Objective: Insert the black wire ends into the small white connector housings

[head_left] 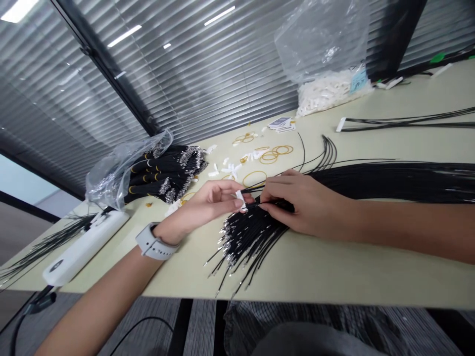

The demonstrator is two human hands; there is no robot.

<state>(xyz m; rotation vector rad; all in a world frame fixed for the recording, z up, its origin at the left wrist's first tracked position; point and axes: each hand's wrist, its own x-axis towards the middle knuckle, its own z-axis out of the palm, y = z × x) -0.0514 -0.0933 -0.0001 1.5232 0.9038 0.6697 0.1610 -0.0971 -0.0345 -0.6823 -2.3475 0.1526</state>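
Between the thumb and fingers of my left hand (218, 198) is a small white connector housing (241, 200). Black wires run from the housing toward my right hand (297, 200), whose thumb and fingers pinch a black wire close to it. Under both hands lies a thick bundle of black wires (248, 237), its silver-tipped ends fanned toward the table's front edge. The long part of that bundle (389, 180) stretches off to the right behind my right forearm. Whether the pinched wire's tip sits inside the housing is too small to tell.
On the pale table (334, 267), yellow rubber bands (272, 154) and white scraps lie behind my hands. Bagged wire bundles (159, 173) and a white power strip (87, 247) are at left. A bag of white connectors (330, 91) stands at the back; a wired connector (340, 124) lies right.
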